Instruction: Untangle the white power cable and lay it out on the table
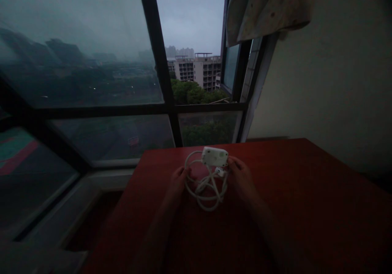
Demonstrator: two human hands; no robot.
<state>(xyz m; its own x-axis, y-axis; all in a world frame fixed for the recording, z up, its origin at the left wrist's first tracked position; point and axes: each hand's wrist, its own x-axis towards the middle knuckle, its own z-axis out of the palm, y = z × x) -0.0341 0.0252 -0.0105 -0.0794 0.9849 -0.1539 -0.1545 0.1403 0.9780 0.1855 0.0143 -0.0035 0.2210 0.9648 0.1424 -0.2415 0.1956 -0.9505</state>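
Observation:
A white power strip (214,157) with rounded ends lies towards the far side of the red table, its face dim and short on detail. Its white cord (210,197) is looped in a loose tangle on the near side of it. At the left of the tangle, my left hand (177,181) pinches the outer loop of the cord between thumb and fingers. My right hand (241,178) is closed at the right end of the power strip, gripping its edge. A white plug (219,171) sits among the loops just below the strip.
The red table (294,192) extends to both sides and ends at the window. Dark window frames (104,111) cross the view, with one pane swung out. A curtain (269,10) hangs at upper right beside a pale wall (330,82).

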